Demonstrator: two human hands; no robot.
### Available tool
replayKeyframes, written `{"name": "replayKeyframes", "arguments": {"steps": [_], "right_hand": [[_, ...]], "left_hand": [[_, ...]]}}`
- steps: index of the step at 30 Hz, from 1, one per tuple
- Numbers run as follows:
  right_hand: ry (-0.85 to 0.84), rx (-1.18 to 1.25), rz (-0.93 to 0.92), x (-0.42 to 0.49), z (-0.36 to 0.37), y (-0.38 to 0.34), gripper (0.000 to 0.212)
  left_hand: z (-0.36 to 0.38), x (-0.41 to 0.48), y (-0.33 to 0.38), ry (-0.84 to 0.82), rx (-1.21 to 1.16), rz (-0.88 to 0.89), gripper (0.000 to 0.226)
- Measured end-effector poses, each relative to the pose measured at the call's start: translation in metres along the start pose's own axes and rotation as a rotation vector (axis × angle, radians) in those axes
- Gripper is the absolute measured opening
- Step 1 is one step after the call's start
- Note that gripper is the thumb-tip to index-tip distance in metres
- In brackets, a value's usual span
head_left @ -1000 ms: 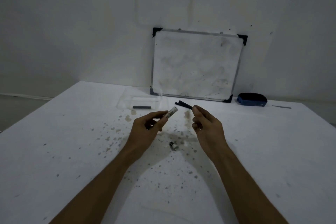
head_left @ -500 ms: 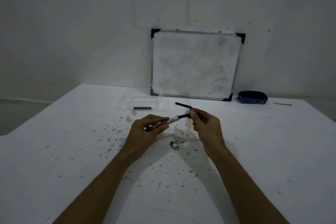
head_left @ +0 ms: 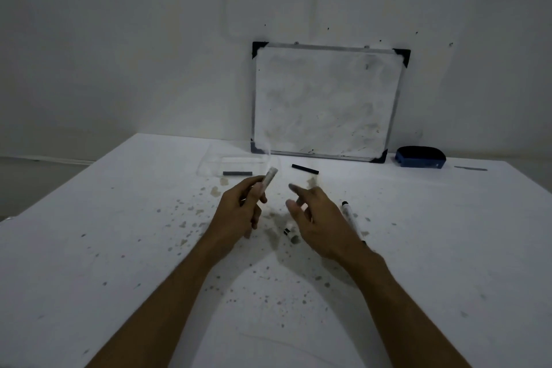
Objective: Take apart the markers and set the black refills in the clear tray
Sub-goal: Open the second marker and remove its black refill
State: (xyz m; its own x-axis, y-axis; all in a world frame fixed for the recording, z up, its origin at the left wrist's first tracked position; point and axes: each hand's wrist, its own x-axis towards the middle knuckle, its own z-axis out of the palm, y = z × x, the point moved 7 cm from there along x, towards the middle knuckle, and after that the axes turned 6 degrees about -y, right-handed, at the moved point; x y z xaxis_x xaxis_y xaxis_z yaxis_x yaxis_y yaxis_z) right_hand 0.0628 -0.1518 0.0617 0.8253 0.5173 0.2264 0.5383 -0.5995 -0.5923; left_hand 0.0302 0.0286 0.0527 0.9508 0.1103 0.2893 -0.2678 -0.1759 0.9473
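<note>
My left hand is closed around a whitish marker barrel whose end points up and away, toward the clear tray. My right hand hovers just right of it, fingers spread and holding nothing. The clear tray sits beyond my left hand with one dark refill inside. A black refill lies on the table to the right of the tray. Another marker lies on the table close beside my right hand. A small cap piece rests between my wrists.
The white table is speckled with stains. A small whiteboard leans on the wall behind the tray. At the back right sit a blue eraser and a thin grey strip.
My right hand pinched a black piece at the barrel's tip, then let go and opened; that piece is no longer seen. My left hand tilted the barrel upward. The marker by my right hand came into view.
</note>
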Motion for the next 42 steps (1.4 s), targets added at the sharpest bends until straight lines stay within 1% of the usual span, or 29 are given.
{"name": "replayKeyframes", "arguments": {"steps": [3,4,6,8,11,13,16,19,21,24,27,30,35,37,40,42], "right_hand": [[-0.178,-0.102,0.053,-0.001,0.01,0.013,0.062],[-0.226,-0.116,0.065,-0.001,0.013,0.015,0.059],[-0.276,-0.147,0.078,-0.001,0.017,0.018,0.045],[-0.259,-0.152,0.072,0.001,0.015,0.017,0.033],[-0.154,-0.045,0.073,0.002,0.005,0.013,0.027],[-0.06,0.068,0.071,0.002,-0.004,0.011,0.028],[0.049,0.431,0.11,0.0,-0.011,0.013,0.03],[0.11,0.777,0.178,-0.001,-0.011,0.019,0.027],[0.152,0.968,0.19,-0.002,-0.012,0.02,0.023],[0.207,1.175,0.239,-0.003,-0.014,0.025,0.018],[0.217,1.278,0.297,-0.004,-0.013,0.03,0.018],[0.215,1.232,0.299,-0.004,-0.015,0.032,0.019],[0.204,1.062,0.255,-0.004,-0.016,0.029,0.018],[0.231,0.915,0.218,-0.004,-0.022,0.028,0.018],[0.26,0.629,0.129,-0.005,-0.03,0.02,0.019],[0.266,0.551,0.077,-0.004,-0.033,0.016,0.019]], "left_hand": [[-0.006,0.001,-0.002,0.057,-0.123,-0.05,0.027],[-0.007,0.001,-0.004,0.068,-0.142,-0.074,0.027],[-0.007,0.001,-0.004,0.072,-0.064,-0.087,0.022],[-0.004,0.001,0.0,0.062,-0.003,-0.051,0.022],[0.001,0.0,0.007,0.038,-0.082,-0.013,0.023],[0.002,-0.001,0.008,0.004,-0.128,-0.015,0.027],[0.004,-0.004,0.006,-0.036,-0.18,-0.035,0.033],[0.012,-0.005,0.001,-0.082,-0.067,-0.049,0.029],[0.016,-0.005,-0.001,-0.107,-0.039,-0.055,0.028],[0.018,-0.004,-0.002,-0.133,-0.049,-0.056,0.024],[0.018,-0.006,-0.002,-0.164,-0.015,-0.04,0.025],[0.021,-0.007,-0.004,-0.195,0.025,-0.036,0.035],[0.021,-0.007,-0.006,-0.201,0.069,-0.013,0.034],[0.021,-0.007,-0.006,-0.196,0.077,-0.012,0.031],[0.022,-0.006,-0.006,-0.176,0.08,-0.018,0.028],[0.021,-0.006,-0.007,-0.174,0.048,-0.032,0.028]]}}
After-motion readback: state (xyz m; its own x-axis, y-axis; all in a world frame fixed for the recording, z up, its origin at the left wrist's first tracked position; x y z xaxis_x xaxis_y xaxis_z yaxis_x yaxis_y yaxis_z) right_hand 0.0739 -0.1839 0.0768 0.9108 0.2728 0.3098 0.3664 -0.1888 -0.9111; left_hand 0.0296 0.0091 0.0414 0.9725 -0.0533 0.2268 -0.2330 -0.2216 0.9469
